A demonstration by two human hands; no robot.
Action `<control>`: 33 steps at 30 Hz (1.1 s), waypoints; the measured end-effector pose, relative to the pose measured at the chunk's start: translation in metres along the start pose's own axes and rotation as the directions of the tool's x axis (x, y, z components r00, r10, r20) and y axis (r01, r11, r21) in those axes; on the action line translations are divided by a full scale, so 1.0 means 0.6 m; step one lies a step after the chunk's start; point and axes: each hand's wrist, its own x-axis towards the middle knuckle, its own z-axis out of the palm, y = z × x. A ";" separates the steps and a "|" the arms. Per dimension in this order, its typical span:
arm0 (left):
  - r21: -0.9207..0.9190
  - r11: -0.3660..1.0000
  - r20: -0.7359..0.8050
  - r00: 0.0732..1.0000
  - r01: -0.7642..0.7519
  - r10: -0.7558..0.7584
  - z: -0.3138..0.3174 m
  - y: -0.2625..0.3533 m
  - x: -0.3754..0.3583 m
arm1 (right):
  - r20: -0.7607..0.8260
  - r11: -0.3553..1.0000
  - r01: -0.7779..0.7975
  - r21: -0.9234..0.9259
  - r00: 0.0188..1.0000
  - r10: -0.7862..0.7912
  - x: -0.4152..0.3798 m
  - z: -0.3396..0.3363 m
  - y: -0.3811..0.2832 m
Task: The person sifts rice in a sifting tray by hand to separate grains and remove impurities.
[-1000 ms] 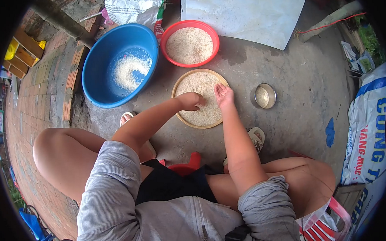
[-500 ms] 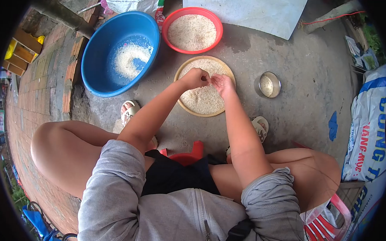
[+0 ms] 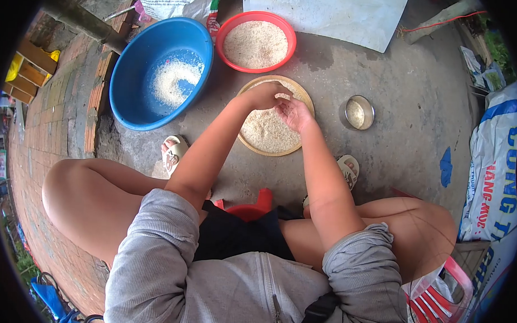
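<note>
Over the round tray [image 3: 306, 141], heaped with pale grains [image 3: 269, 132], both hands meet. My left hand [image 3: 266, 96] is bent over the far part of the tray, its fingers closed and their tips against the fingers of the other hand; anything between them is too small to name. My right hand [image 3: 295, 114] has its palm turned up and its fingers apart and slightly curled, with nothing clearly visible in it.
Beyond the tray stands a red basin [image 3: 293, 49] of grains. A large blue basin [image 3: 124, 94] holds white grains at the left. A metal bowl [image 3: 369, 117] sits at the right. Printed sacks [image 3: 494, 170] line the right edge.
My left hand has moved slightly up and turned over, its fingers now reaching over to my right fingers. My right hand has shifted slightly downward, with its fingers more curled.
</note>
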 end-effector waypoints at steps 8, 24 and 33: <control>0.135 0.978 0.127 0.976 0.158 -0.175 0.061 -0.029 -0.019 | -0.299 0.976 0.172 0.136 0.946 -0.125 0.026 -0.063 -0.017; 0.063 0.997 0.112 0.992 0.052 -0.058 0.204 -0.010 -0.027 | -0.348 0.980 0.200 -0.018 0.917 -0.194 0.027 -0.080 -0.005; 0.044 0.999 -0.140 0.990 0.002 0.004 0.106 0.050 0.039 | -0.243 0.979 0.161 0.127 0.962 -0.127 0.036 -0.091 -0.004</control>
